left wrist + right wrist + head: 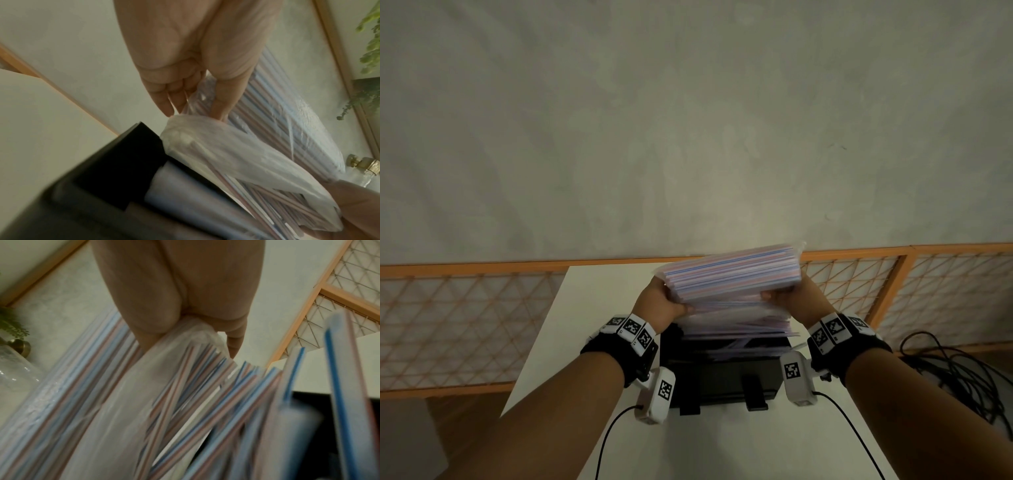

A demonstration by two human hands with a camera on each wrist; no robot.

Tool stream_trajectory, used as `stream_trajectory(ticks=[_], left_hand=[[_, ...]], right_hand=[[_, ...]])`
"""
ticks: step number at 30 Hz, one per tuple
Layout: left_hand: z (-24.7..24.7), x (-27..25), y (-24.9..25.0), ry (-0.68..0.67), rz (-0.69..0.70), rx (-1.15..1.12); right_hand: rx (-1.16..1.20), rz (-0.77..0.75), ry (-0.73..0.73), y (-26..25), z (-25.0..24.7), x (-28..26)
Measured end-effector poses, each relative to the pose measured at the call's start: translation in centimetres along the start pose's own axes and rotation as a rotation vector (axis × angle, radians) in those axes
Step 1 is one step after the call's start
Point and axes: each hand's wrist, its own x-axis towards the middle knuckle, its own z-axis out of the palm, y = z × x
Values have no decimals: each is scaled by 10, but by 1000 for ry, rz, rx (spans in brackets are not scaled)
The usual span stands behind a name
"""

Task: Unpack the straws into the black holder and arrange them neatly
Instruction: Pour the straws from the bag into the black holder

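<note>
Mid-unpack, by my read. Both my hands held the plastic bag (pixel 732 270) of straws up over the black holder (pixel 726 373), which sat on the white table (pixel 592 308).

Left hand (pixel 664 303) pinched one end of the bag, thumb against fingers in the left wrist view. Right hand (pixel 796 298) gripped the other end, fingers curled on the film.

Loose straws (pixel 739 329) hung and lay beneath the bag, over the holder's open top; several looked blurred, so I judged them falling or sliding out. Many straws remained in the bag.

Done so far, as I judged it: bag open, part of the load tipped into the holder. Left: emptying the rest, setting the bag aside, squaring the pile, which lay askew with some ends crossing.

Materials:
- Bag: thin clear film, crinkled, glossy highlights, bunched white where gathered at the ends.
- Straws: slim straight tubes, pale, with blue and reddish stripes; light and slippery, likely to scatter.
- Holder: matte black, boxy, rigid, with small feet at the front.
</note>
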Motion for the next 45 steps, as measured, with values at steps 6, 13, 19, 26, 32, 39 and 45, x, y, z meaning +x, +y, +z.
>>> stream_trajectory(ticks=[6, 13, 19, 26, 32, 39, 45], left_hand=[[-1, 0, 1, 22, 21, 10], [-3, -4, 2, 34, 2, 52], [-5, -6, -3, 40, -9, 58], [-10, -4, -5, -21, -61, 116], [-14, -4, 3, -92, 34, 31], [-17, 0, 1, -15, 35, 15], [-16, 3, -6, 2, 11, 9]], right_hand=[[45, 37, -10, -7, 0, -4], [29, -3, -22, -10, 3, -4], [-4, -32, -51, -21, 7, -11], [-65, -53, -54, -22, 10, -9], [-21, -37, -47, -14, 9, -4], [24, -75, -68, -18, 8, -3], [-11, -69, -56, -19, 8, 1]])
